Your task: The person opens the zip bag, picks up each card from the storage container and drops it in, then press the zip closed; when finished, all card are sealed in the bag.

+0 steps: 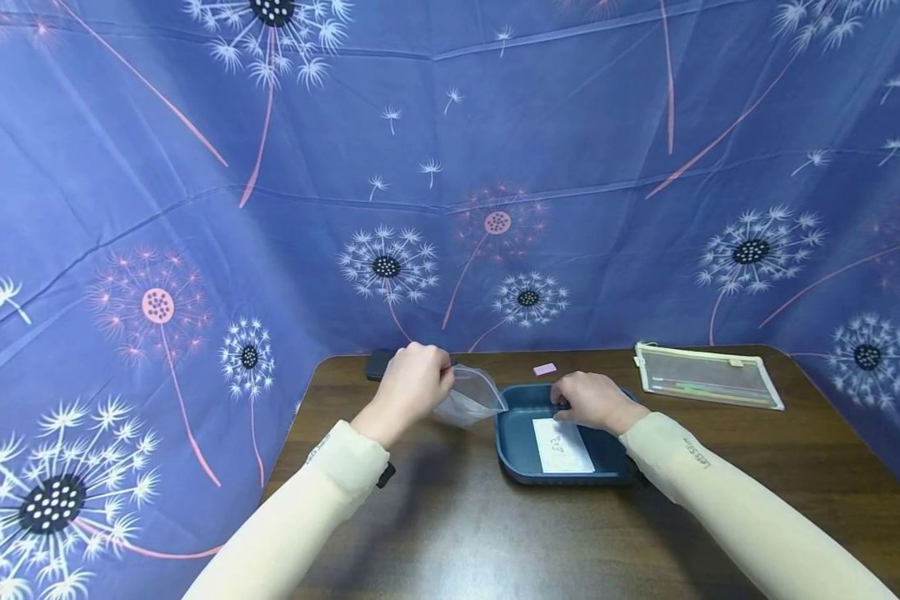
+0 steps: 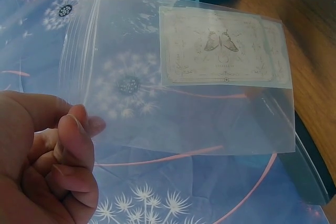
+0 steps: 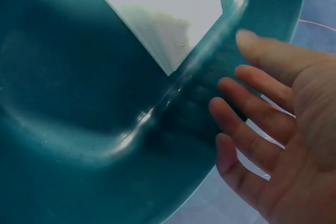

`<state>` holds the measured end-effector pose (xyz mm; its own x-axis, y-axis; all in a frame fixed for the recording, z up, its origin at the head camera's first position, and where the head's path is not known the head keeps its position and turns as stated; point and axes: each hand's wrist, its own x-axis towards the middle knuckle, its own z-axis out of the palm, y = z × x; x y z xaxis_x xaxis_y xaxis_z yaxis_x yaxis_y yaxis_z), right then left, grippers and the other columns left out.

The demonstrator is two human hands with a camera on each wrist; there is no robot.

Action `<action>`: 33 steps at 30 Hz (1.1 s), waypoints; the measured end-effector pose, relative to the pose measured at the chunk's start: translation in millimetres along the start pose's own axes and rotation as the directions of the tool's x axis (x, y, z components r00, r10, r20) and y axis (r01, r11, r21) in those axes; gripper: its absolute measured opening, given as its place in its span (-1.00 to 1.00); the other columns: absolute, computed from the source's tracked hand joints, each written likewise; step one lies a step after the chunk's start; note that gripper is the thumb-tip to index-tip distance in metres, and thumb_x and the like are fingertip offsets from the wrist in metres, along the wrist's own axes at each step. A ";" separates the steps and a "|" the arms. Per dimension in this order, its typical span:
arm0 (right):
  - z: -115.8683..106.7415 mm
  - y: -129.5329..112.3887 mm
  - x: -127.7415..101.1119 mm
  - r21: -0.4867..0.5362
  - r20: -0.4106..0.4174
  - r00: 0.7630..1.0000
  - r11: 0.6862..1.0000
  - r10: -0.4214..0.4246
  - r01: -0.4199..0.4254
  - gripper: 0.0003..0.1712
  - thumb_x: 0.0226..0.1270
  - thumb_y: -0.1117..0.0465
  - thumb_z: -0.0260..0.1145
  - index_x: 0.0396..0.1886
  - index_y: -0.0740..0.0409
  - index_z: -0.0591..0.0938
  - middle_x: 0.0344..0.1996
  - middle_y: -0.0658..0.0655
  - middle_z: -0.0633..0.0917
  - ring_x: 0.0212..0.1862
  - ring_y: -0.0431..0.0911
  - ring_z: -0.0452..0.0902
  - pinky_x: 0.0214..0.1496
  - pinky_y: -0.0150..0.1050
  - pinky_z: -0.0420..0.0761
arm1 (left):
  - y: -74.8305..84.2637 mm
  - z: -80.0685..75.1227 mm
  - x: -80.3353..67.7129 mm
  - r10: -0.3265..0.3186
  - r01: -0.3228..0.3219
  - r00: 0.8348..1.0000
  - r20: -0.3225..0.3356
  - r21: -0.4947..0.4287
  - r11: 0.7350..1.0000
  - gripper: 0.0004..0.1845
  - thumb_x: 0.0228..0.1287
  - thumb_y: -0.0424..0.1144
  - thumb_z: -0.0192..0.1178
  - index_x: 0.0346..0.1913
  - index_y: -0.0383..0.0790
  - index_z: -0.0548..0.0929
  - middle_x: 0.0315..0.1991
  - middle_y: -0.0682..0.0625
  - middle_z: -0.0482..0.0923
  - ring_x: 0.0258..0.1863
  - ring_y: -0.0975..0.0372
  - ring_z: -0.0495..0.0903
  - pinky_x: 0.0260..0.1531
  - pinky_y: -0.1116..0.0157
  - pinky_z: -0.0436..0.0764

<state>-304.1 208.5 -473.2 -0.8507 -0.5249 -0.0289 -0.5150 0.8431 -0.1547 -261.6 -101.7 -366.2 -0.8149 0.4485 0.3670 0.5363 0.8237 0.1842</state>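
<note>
My left hand [image 1: 412, 382] holds up a clear zip bag [image 1: 468, 398], pinching it near the zip end between thumb and fingers. In the left wrist view, cards [image 2: 215, 48] with a butterfly print show at the far end of the bag [image 2: 142, 114]. My right hand [image 1: 594, 402] is over the teal tray [image 1: 570, 478], just right of the bag. Its fingers [image 3: 247, 103] are apart, with nothing between them in the right wrist view. Inside the tray lies a white card [image 1: 562, 450] with a faint drawing.
A mesh zip pouch [image 1: 708, 379] with a pale border lies at the back right of the wooden table [image 1: 450, 533]. Behind the tray is a small pink piece [image 1: 544, 369]. A dark object [image 1: 378, 363] sits beyond my left hand. Blue patterned cloth [image 1: 450, 167] hangs behind.
</note>
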 end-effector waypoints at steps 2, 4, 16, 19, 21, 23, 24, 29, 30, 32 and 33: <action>2.6 -0.6 -0.6 0.000 0.060 0.998 1.000 0.014 -0.014 -0.64 0.13 0.09 0.66 -0.15 0.17 0.80 -0.25 0.07 0.78 -0.23 -0.07 0.68 -0.08 0.02 0.68 | 0.2 -0.3 0.4 -0.003 0.003 1.000 0.004 -0.004 1.000 -0.48 0.32 -0.40 0.22 -0.75 0.00 0.28 -0.78 0.19 0.07 -0.70 0.31 0.11 -0.58 0.26 0.27; 5.4 -1.4 -1.6 0.001 0.119 0.993 1.000 0.023 -0.023 -0.50 0.07 0.02 0.69 -0.06 0.21 0.79 -0.17 0.13 0.78 -0.16 -0.01 0.70 -0.01 0.05 0.67 | 0.5 -0.7 0.6 -0.004 0.004 1.000 0.002 -0.005 1.000 -0.48 0.32 -0.40 0.22 -0.76 -0.01 0.28 -0.78 0.19 0.07 -0.70 0.30 0.11 -0.58 0.25 0.28; 18.5 -5.7 -7.8 -0.104 0.221 0.975 0.995 0.024 0.000 0.08 -0.23 -0.27 0.75 0.25 0.26 0.64 0.10 0.31 0.63 0.12 0.21 0.58 0.18 0.23 0.56 | -0.5 1.3 1.4 0.007 -0.007 1.000 -0.002 -0.003 1.000 -0.48 0.31 -0.40 0.22 -0.76 0.00 0.30 -0.78 0.19 0.07 -0.70 0.31 0.10 -0.59 0.25 0.27; 20.2 -6.0 -7.4 -0.121 0.212 0.977 0.993 0.018 0.008 0.01 -0.18 -0.23 0.75 0.23 0.23 0.65 0.04 0.25 0.65 0.06 0.16 0.59 0.16 0.19 0.59 | -0.3 1.5 1.7 0.006 -0.006 1.000 0.000 -0.005 1.000 -0.49 0.31 -0.40 0.22 -0.76 0.00 0.30 -0.78 0.19 0.07 -0.70 0.31 0.10 -0.59 0.26 0.27; 20.6 -6.1 -7.0 -0.128 0.201 0.979 0.992 0.015 0.011 -0.02 -0.16 -0.22 0.75 0.21 0.22 0.65 0.01 0.23 0.66 0.02 0.14 0.61 0.14 0.16 0.60 | -0.2 1.9 2.2 0.005 -0.005 1.000 0.004 -0.003 1.000 -0.49 0.31 -0.40 0.22 -0.76 0.00 0.30 -0.78 0.19 0.07 -0.70 0.31 0.11 -0.59 0.26 0.27; 21.5 -5.3 -6.6 -0.134 0.186 0.982 0.991 0.014 0.011 -0.04 -0.15 -0.22 0.75 0.20 0.21 0.65 -0.01 0.21 0.67 0.00 0.11 0.62 0.13 0.14 0.62 | -0.1 2.2 2.5 0.006 -0.006 1.000 0.008 -0.002 1.000 -0.49 0.31 -0.40 0.22 -0.76 -0.01 0.30 -0.78 0.19 0.07 -0.70 0.31 0.11 -0.59 0.26 0.27; 22.3 -4.6 -6.4 -0.135 0.175 0.985 0.991 0.013 0.011 -0.05 -0.15 -0.21 0.75 0.19 0.21 0.65 -0.02 0.20 0.68 -0.01 0.11 0.63 0.11 0.13 0.63 | 0.0 2.4 2.6 0.005 -0.005 1.000 0.009 -0.002 1.000 -0.48 0.31 -0.40 0.22 -0.76 -0.01 0.30 -0.78 0.19 0.08 -0.70 0.31 0.11 -0.59 0.27 0.27; 25.3 -0.2 -5.8 -0.152 0.080 0.996 0.988 -0.025 0.037 -0.22 -0.11 -0.14 0.75 0.03 0.17 0.65 -0.17 0.15 0.71 -0.18 0.04 0.68 -0.09 0.03 0.69 | 0.5 2.7 2.4 0.009 -0.009 1.000 0.002 0.001 1.000 -0.49 0.30 -0.39 0.23 -0.76 0.00 0.31 -0.78 0.19 0.09 -0.70 0.30 0.13 -0.59 0.26 0.29; 25.5 0.6 -5.8 -0.159 0.059 0.998 0.986 -0.034 0.043 -0.27 -0.10 -0.12 0.75 -0.01 0.15 0.65 -0.21 0.13 0.71 -0.23 0.02 0.68 -0.14 0.01 0.69 | 0.7 2.7 2.3 0.009 -0.009 1.000 0.000 0.002 1.000 -0.49 0.30 -0.40 0.23 -0.76 0.00 0.31 -0.78 0.20 0.09 -0.70 0.30 0.14 -0.59 0.26 0.29; 24.4 1.1 -6.2 -0.164 0.028 0.999 0.985 -0.043 0.047 -0.37 -0.07 -0.07 0.75 -0.09 0.12 0.66 -0.28 0.10 0.70 -0.29 -0.02 0.67 -0.22 -0.03 0.69 | 0.9 2.6 2.1 0.012 -0.012 1.000 -0.003 0.000 1.000 -0.49 0.30 -0.40 0.23 -0.76 0.00 0.30 -0.78 0.20 0.09 -0.70 0.30 0.13 -0.59 0.25 0.30; 23.7 1.1 -6.5 -0.166 0.017 0.999 0.985 -0.045 0.047 -0.41 -0.05 -0.05 0.74 -0.11 0.11 0.67 -0.30 0.08 0.70 -0.31 -0.03 0.67 -0.24 -0.04 0.69 | 0.9 2.8 2.0 0.013 -0.013 1.000 -0.003 -0.002 1.000 -0.49 0.30 -0.40 0.23 -0.76 0.00 0.30 -0.78 0.20 0.09 -0.70 0.30 0.13 -0.59 0.25 0.30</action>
<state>-296.6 210.1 -496.6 -0.8247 -0.5643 -0.0389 -0.5650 0.8250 0.0097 -263.4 -99.1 -367.8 -0.8075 0.4578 0.3720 0.5469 0.8174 0.1812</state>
